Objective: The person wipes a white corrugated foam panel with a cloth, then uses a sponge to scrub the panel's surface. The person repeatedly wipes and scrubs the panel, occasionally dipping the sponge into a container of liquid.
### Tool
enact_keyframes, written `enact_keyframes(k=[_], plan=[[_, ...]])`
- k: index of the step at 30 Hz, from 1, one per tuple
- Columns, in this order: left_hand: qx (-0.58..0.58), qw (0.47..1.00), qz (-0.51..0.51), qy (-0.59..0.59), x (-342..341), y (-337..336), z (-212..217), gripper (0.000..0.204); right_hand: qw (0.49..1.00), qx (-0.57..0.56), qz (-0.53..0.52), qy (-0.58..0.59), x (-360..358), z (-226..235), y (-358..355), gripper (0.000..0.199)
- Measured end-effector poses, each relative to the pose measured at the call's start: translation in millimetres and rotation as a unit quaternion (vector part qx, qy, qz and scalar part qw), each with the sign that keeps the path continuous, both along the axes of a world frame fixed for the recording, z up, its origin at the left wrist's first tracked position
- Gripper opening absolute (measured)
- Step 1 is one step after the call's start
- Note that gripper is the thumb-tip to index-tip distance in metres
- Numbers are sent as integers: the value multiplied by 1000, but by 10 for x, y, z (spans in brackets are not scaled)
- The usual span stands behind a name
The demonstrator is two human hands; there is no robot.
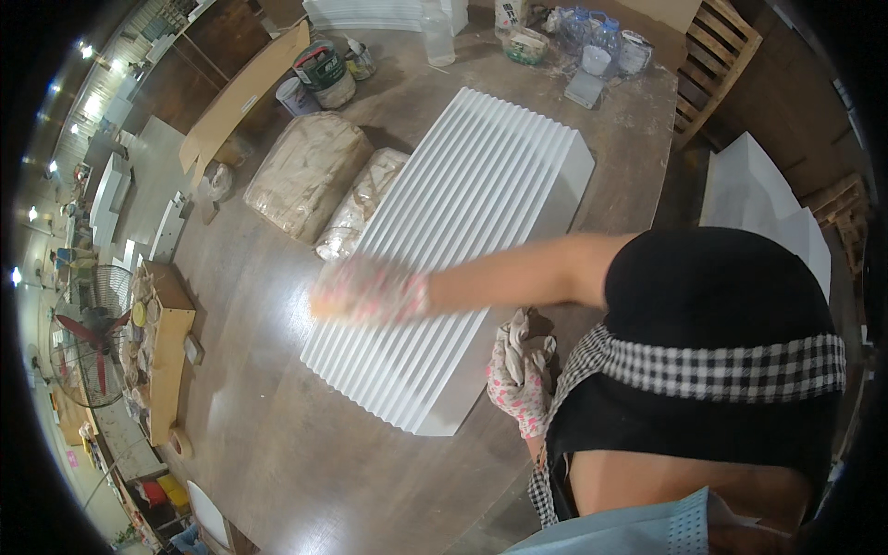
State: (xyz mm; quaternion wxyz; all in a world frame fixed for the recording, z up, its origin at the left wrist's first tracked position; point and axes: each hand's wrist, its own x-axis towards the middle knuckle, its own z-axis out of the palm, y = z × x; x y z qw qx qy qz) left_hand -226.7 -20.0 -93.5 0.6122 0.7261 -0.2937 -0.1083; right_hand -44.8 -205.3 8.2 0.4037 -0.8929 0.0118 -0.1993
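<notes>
A white panel (462, 213) with parallel ridges lies across the brown table. My right arm reaches over it. Motion blurs my right hand (365, 291), in a white glove with pink spots, at the panel's far long edge. A yellowish patch shows at its fingertips; its kind is too smeared to make out. My left hand (520, 370), in a similar soiled glove, is beside the panel's near long side, close to my body. Its fingers are curled, and whatever may be inside them is hidden.
Two plastic-wrapped packages (310, 171) lie against the panel's far side. Buckets (324, 74), a clear bottle (437, 32) and a cluster of plastic jugs (592, 42) stand along the upper table. A tape roll (180, 442) and a fan (92, 338) are at the left.
</notes>
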Motion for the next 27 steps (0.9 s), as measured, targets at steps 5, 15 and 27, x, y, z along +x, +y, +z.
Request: enact_keyframes(k=[5,15,27], plan=[[0,999,-39,16,92,10,87,51,906,-255,-331,70,-808,191,-1403,35],[-60,988,-21,138,-24,45,-163,50,997,-27,-46,57,509,-65,816,30],[-23,982,-54,179,33,113,-136,53,979,-148,-112,-88,-426,-136,-555,39]])
